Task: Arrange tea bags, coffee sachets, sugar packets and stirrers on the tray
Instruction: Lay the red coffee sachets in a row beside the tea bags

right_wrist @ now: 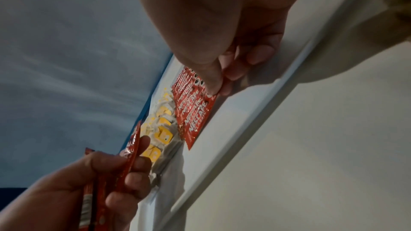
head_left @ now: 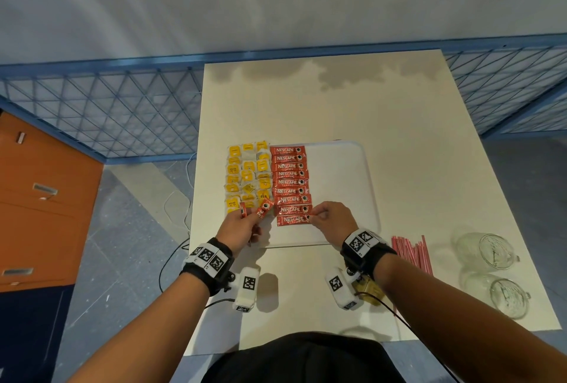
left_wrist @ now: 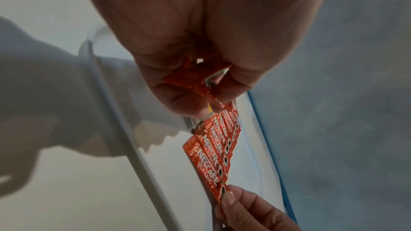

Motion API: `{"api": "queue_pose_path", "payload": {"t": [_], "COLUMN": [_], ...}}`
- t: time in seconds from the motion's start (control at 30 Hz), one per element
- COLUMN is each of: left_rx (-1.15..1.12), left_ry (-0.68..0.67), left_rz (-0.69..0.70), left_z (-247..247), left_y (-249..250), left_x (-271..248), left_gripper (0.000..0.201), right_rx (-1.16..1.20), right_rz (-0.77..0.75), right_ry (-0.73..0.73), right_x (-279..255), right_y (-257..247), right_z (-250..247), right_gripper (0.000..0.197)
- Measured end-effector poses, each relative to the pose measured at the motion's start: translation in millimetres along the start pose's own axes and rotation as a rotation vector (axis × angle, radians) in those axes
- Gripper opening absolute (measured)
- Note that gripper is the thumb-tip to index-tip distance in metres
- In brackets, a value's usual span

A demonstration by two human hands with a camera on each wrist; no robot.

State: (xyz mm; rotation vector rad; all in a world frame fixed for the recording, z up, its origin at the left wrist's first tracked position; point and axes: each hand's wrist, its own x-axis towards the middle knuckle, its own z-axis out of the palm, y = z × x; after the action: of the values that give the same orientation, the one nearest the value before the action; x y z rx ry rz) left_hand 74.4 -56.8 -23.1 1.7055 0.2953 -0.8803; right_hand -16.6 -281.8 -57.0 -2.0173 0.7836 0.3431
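A white tray (head_left: 340,174) lies on the table. Its left part holds yellow tea bags (head_left: 248,174) in rows, with a column of red coffee sachets (head_left: 289,181) beside them. My right hand (head_left: 311,217) pinches the right end of the nearest sachet (head_left: 292,220), which lies flat at the column's near end. The right wrist view shows thumb and finger (right_wrist: 213,83) on that sachet's end (right_wrist: 201,111). My left hand (head_left: 250,218) hovers over the tray's near left corner and grips a few more red sachets (head_left: 264,209), seen bunched in the left wrist view (left_wrist: 195,78).
Pink stirrers (head_left: 412,255) lie on the table right of the tray's near corner. Two glass jars (head_left: 494,252) lie on their sides further right. Yellowish packets (head_left: 366,289) are partly hidden under my right wrist. The tray's right half is bare. An orange cabinet (head_left: 40,204) stands left.
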Motion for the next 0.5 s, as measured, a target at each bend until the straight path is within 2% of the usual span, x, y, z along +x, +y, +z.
{"api": "queue_pose_path", "payload": {"t": [0.13, 0.3, 0.5], "left_rx": [-0.012, 0.068, 0.127], "left_ry": [-0.028, -0.06, -0.09], "left_rz": [-0.006, 0.041, 0.093], "left_z": [-0.2, -2.9, -4.8], "left_y": [-1.7, -4.3, -4.0], "left_x": [-1.0, -3.3, -6.9], "left_gripper": [0.021, 0.013, 0.016], "right_rx": [-0.028, -0.067, -0.109], "right_rz": [-0.009, -0.017, -0.002], "right_ry": [0.05, 0.089, 0.089], "right_x": [-2.7, -4.4, -4.0], "right_y": [-2.0, -2.5, -3.3], "right_z": [4.5, 7.3, 5.8], "right_gripper": [0.011, 0.015, 0.018]}}
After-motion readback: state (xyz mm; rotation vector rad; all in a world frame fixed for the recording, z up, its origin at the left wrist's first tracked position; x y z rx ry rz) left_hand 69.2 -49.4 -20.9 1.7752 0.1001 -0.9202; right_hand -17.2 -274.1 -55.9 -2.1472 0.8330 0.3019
